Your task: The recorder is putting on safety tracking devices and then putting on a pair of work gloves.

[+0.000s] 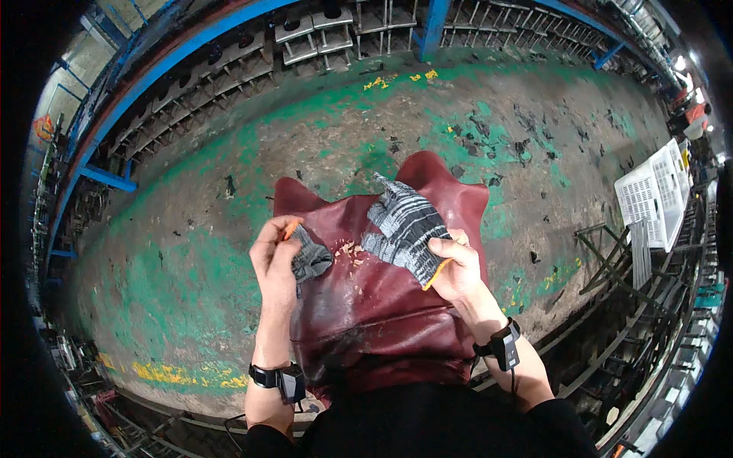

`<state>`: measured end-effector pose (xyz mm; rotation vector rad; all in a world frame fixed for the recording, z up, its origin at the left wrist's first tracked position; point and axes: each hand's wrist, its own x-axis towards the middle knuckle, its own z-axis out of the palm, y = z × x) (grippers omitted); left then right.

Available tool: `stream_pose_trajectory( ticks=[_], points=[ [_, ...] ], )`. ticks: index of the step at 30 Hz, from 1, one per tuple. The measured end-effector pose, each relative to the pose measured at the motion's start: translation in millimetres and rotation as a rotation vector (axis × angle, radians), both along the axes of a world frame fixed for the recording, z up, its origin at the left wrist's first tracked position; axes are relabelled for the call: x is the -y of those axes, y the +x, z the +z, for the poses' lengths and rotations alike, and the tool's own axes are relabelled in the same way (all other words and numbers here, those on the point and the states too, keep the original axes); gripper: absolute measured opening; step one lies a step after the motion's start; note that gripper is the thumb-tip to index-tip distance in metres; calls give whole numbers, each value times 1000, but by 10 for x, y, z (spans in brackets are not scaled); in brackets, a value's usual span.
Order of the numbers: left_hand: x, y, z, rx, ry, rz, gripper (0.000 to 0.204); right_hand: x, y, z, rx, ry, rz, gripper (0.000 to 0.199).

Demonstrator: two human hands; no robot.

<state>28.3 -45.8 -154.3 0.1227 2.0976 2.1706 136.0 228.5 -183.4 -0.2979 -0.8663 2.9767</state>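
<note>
My right hand [461, 269] pinches a grey-and-black striped knit work glove [408, 227] by its orange-edged cuff, thumb on top. The glove's fingers point up and to the left, over my lap. In my left hand [273, 256] is a second, bunched-up grey knit glove [311, 258], held at its orange edge between thumb and fingers. The two gloves are apart from each other. Beneath both hands spreads a dark red, leather-like apron [382, 313], with small pale worn patches between the gloves. Each of my wrists carries a black strapped device.
Worn green-painted floor [198, 282] with dark scraps surrounds me. Along the far side, a blue-framed rack [434, 30] holds rows of metal parts. At the right, a white plastic crate [649, 198] stands tilted near a metal frame [611, 256].
</note>
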Motion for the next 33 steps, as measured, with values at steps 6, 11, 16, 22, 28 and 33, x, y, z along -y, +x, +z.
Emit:
stream_pose_trajectory(
  ticks=[6, 11, 16, 22, 28, 33],
  points=[
    [-441, 200, 165, -219, -219, -491, 39, 356, -291, 131, 35, -95, 9, 26],
    [-623, 141, 2, -356, -210, -265, 14, 651, -315, 128, 238, 109, -1, 31],
    [-563, 154, -140, -289, -260, -250, 21, 508, -321, 130, 288, 1202, -208, 35],
    [-446, 56, -286, -128, -64, -386, 28, 517, -458, 188, -196, 828, 78, 54],
    [-243, -10, -183, 12, -101, -370, 42, 726, -510, 229, -102, 662, 142, 34],
    [-60, -23, -70, -32, -475, -218, 22, 829, -621, 158, -181, 975, -112, 10]
  ],
)
